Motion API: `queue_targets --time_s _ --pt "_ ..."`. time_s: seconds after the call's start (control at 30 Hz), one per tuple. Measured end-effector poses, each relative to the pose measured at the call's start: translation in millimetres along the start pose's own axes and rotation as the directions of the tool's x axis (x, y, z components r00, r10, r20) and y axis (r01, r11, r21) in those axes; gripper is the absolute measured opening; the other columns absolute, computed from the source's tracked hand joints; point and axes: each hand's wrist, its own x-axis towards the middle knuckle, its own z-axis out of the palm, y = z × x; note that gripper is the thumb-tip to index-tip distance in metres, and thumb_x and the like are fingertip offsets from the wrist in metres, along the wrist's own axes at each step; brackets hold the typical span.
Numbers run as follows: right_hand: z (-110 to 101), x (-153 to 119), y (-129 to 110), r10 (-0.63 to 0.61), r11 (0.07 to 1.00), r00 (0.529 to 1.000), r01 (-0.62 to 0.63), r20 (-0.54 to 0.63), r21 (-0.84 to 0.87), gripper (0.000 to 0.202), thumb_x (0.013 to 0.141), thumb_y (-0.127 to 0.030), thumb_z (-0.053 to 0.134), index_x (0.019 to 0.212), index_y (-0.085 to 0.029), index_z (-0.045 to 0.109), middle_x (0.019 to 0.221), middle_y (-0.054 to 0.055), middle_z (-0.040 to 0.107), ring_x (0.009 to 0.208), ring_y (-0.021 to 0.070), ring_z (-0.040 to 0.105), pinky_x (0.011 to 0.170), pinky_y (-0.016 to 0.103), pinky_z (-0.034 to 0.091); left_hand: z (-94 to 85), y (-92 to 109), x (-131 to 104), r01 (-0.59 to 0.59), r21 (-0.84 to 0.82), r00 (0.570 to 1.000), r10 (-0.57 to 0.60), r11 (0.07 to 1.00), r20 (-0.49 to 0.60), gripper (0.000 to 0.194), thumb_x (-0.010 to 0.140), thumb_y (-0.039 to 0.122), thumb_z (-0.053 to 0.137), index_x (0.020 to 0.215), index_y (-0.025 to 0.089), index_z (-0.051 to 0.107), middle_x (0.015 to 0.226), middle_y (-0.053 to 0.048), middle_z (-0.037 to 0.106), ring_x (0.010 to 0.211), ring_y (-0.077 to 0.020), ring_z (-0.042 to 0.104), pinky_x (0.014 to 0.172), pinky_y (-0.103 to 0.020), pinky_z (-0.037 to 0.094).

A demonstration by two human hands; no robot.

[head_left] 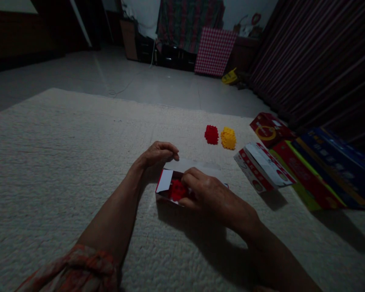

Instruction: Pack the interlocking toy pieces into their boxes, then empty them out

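A small open box (167, 197) stands on the pale quilted cover in front of me, with a white end flap (164, 181) at its left and a long flap (200, 164) folded back on the far side. Inside sits a red notched plastic piece (177, 190). My right hand (205, 188) reaches into the box, its fingers and thumb closed about the red piece. Just beyond the box's far left corner is my left hand (159, 154), fingers bent together beside the long flap; whether they pinch anything is hidden.
Beyond the box lie red notched pieces (211, 134) and a stack of yellow ones (228, 138). To the right stand a white-and-red carton (266, 166), a dark red box (270, 129) and a large blue carton (337, 166). The quilted cover (63, 162) ends at a tiled floor (170, 87).
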Motion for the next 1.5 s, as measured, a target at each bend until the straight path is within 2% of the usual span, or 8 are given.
queue_targets --time_s 0.2,0.33,0.43,0.6,0.73,0.87,1.27,1.5 --pt "-10 -7 6 -0.056 0.997 0.998 0.056 -0.01 0.059 0.004 0.093 -0.02 0.065 0.095 -0.019 0.062 0.098 0.006 0.068 0.079 0.0166 0.064 0.069 0.029 0.05 1.7 4 -2 0.011 0.021 1.0 -0.011 1.0 -0.016 0.016 0.064 0.013 0.067 0.076 0.017 0.077 0.072 -0.005 0.075 0.062 -0.0141 0.058 0.066 -0.031 0.041" --pt "-29 -3 31 -0.082 0.992 0.965 0.102 -0.251 0.07 0.008 0.096 -0.022 0.06 0.089 -0.019 0.064 0.087 0.004 0.069 0.076 0.0154 0.063 0.072 0.029 0.05 2.4 3 -1 0.008 0.006 1.0 -0.008 1.0 -0.004 0.015 0.065 0.014 0.067 0.076 0.018 0.076 0.072 -0.004 0.075 0.062 -0.014 0.058 0.066 -0.03 0.042" --pt "-32 15 78 0.058 0.998 0.875 -0.049 -0.481 0.032 0.01 0.094 -0.023 0.058 0.091 -0.018 0.066 0.087 0.005 0.07 0.08 0.0179 0.065 0.078 0.032 0.051 1.7 0 0 -0.002 0.005 1.0 0.002 1.0 0.001 0.015 0.066 0.014 0.066 0.077 0.018 0.076 0.072 -0.004 0.075 0.061 -0.0132 0.057 0.064 -0.03 0.041" --pt "-9 59 172 0.344 0.895 0.745 -0.444 -0.571 -0.042 0.033 0.082 -0.015 0.056 0.112 -0.017 0.07 0.118 0.015 0.071 0.111 0.0298 0.063 0.1 0.047 0.047 -0.7 -3 3 -0.001 -0.032 0.999 0.002 0.999 0.043 0.016 0.065 0.014 0.066 0.077 0.018 0.075 0.071 -0.005 0.075 0.059 -0.013 0.055 0.062 -0.031 0.04" --pt "10 76 209 0.366 0.831 0.742 -0.532 -0.561 -0.162 0.049 0.084 -0.016 0.053 0.133 -0.012 0.06 0.144 0.02 0.058 0.131 0.0338 0.05 0.111 0.051 0.035 -2.4 -5 5 0.008 -0.058 0.999 -0.005 0.998 0.053 0.017 0.065 0.014 0.065 0.077 0.019 0.076 0.071 -0.005 0.075 0.06 -0.0139 0.056 0.064 -0.031 0.041" --pt "17 80 218 0.353 0.798 0.788 -0.535 -0.504 -0.277 0.053 0.087 -0.018 0.052 0.14 -0.014 0.052 0.152 0.018 0.052 0.139 0.0367 0.039 0.113 0.06 0.025 -2.9 -6 5 0.01 -0.035 0.998 -0.008 0.999 0.055 0.016 0.066 0.014 0.065 0.078 0.019 0.075 0.073 -0.005 0.075 0.062 -0.0144 0.057 0.064 -0.032 0.041" --pt "14 87 210 0.345 0.784 0.761 -0.556 -0.549 -0.278 0.053 0.083 -0.019 0.053 0.136 -0.014 0.053 0.141 0.02 0.057 0.13 0.0354 0.043 0.112 0.056 0.025 -0.4 -7 6 -0.008 -0.043 0.999 0.009 0.999 0.044 0.015 0.064 0.016 0.065 0.077 0.018 0.074 0.07 -0.004 0.074 0.058 -0.0131 0.055 0.061 -0.031 0.04" --pt "14 91 217 0.379 0.777 0.788 -0.556 -0.485 -0.296 0.062 0.085 -0.021 0.049 0.146 -0.012 0.046 0.154 0.021 0.047 0.142 0.0409 0.033 0.116 0.067 0.017 -2.6 -10 7 0.003 -0.056 0.999 0.0 0.998 0.053 0.017 0.065 0.014 0.066 0.077 0.019 0.076 0.072 -0.006 0.074 0.058 -0.0132 0.053 0.06 -0.031 0.038"
